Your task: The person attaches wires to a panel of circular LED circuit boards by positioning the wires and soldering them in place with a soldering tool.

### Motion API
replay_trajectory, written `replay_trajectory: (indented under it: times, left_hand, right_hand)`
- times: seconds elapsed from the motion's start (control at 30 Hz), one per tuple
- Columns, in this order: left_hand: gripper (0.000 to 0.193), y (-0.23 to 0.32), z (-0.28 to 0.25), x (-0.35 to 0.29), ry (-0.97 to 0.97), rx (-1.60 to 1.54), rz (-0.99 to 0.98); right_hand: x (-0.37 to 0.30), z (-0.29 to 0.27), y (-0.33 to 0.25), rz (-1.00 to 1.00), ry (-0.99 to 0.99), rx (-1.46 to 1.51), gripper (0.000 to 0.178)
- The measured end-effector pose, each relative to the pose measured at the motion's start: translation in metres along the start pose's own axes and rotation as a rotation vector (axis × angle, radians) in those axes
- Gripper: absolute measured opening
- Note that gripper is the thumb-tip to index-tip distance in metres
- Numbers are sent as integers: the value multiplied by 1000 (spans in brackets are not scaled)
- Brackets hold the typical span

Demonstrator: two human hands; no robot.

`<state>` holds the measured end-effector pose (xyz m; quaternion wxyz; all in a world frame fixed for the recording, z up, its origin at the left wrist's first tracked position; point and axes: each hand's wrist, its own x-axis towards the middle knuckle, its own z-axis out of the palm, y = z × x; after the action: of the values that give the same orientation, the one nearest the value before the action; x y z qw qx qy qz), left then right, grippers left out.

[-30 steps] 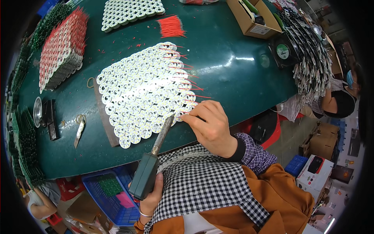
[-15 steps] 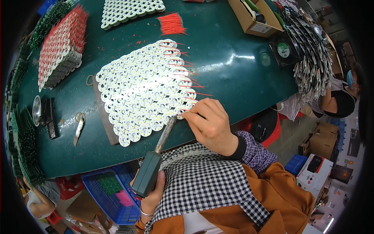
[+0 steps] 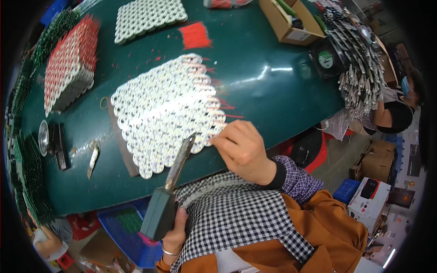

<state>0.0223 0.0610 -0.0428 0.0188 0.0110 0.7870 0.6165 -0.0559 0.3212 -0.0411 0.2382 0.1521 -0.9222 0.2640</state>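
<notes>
A panel of round white LED boards lies on the green table, with red wires sticking out along its right edge. My left hand is closed around the dark green handle of a soldering iron. The iron's metal tip is over the panel's lower right part, a short way from my right fingers; whether it touches is unclear. At the panel's lower right corner, my right hand pinches a thin red wire, mostly hidden by the fingertips and blurred.
A bundle of red wires and another white panel lie farther back. Stacked boards with red wires stand at left, near a small knife. A cardboard box and solder spool sit at right. Co-workers are at both sides.
The soldering iron has drawn back down and left, away from the right fingertips. My right hand stays pinched at the panel's corner. The whole view has shifted slightly and is blurred.
</notes>
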Motion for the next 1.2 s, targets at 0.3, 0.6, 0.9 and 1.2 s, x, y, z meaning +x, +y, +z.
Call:
replay_trajectory:
  times: [0.3, 0.6, 0.9, 1.2]
  left_hand:
    - [50, 35, 5, 64, 69, -228, -107]
    - [44, 43, -10, 102, 222, -279, -45]
    - [50, 35, -18, 115, 348, -324, -88]
    - [53, 26, -12, 116, 280, -302, -118]
  right_hand:
    - [13, -19, 10, 26, -55, 37, 13]
    - [140, 10, 147, 0, 29, -125, 11]
    - [176, 66, 169, -57, -46, -145, 16]
    - [169, 74, 171, -167, 15, -366, 6]
